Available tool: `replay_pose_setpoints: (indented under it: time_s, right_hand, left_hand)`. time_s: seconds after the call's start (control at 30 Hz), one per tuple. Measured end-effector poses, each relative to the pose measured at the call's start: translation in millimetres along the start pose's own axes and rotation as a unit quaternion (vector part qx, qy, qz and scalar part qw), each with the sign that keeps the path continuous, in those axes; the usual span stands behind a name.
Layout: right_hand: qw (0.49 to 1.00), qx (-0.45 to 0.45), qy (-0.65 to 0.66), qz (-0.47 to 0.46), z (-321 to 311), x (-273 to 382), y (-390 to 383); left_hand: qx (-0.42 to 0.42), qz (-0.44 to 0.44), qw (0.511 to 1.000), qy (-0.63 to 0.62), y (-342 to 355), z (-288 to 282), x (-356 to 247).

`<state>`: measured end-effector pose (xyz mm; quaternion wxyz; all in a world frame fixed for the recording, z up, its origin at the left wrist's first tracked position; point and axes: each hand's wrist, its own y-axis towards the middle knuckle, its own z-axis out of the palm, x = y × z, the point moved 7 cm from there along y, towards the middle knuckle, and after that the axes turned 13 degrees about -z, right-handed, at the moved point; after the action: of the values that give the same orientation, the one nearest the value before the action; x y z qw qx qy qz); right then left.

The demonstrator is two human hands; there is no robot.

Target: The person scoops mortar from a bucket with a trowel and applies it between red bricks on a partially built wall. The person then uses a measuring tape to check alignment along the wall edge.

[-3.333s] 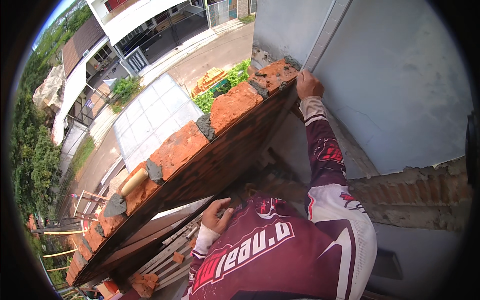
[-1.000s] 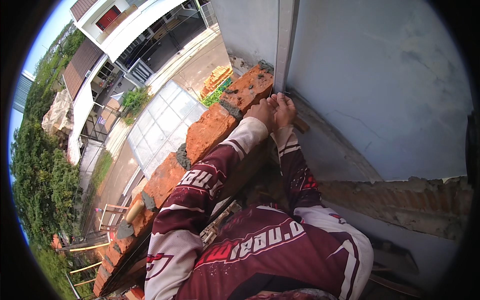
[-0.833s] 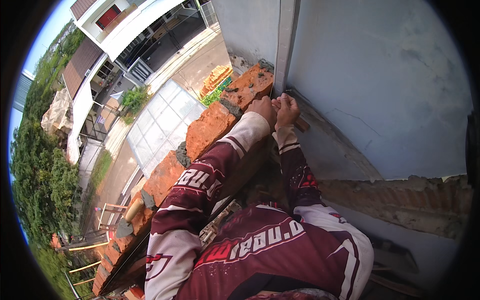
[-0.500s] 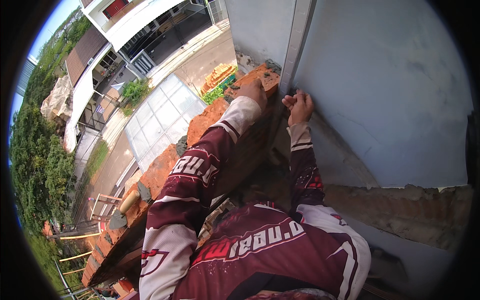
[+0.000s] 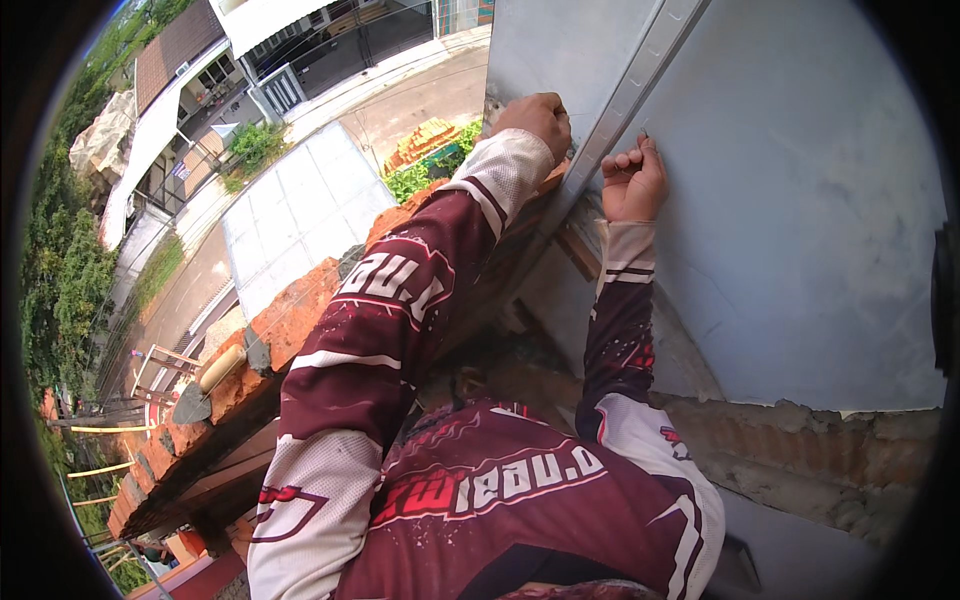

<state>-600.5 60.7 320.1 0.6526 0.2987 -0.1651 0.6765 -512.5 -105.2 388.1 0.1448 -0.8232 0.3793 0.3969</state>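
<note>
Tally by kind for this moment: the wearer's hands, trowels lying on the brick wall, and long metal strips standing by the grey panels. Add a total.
Left hand and right hand: 2
Trowel: 1
Metal strip: 1
Total: 4

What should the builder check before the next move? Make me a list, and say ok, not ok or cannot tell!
1. Left hand and right hand on opposite sides of the metal bar: ok.
2. Nothing held in either hand: cannot tell; both are curled.
3. Metal bar firmly fixed: cannot tell.
4. Trowel lying on the brick row, away from both hands: ok.
5. Whole brick row in sight: not ok; the left sleeve hides part.
</note>
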Motion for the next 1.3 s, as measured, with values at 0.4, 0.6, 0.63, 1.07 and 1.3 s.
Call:
replay_pose_setpoints:
  time_s: [0.4, 0.6, 0.63, 1.07, 1.3]
  right_hand:
    - [0.999, 0.016, 0.014, -0.038, 37.4, 31.9, 8.4]
    - [0.999, 0.036, 0.035, -0.014, 36.1, 36.0, 4.7]
    - [0.998, 0.049, 0.027, -0.023, 37.5, 38.7, 3.6]
    - [0.987, 0.089, -0.084, -0.103, 56.0, 67.4, -8.8]
    - [0.988, 0.084, -0.093, -0.085, 51.7, 59.1, -29.7]
  left_hand:
    - [-0.030, 0.007, 1.000, 0.004, 0.8, -23.1, -56.3]
    - [-0.029, 0.010, 1.000, 0.003, -4.0, -21.9, -58.5]
    - [-0.027, 0.005, 1.000, 0.008, -3.8, -20.9, -58.0]
    - [-0.019, 0.030, 0.999, 0.036, 6.2, -14.2, -67.8]
    - [0.000, 0.015, 0.998, 0.057, -0.5, -16.6, -70.5]
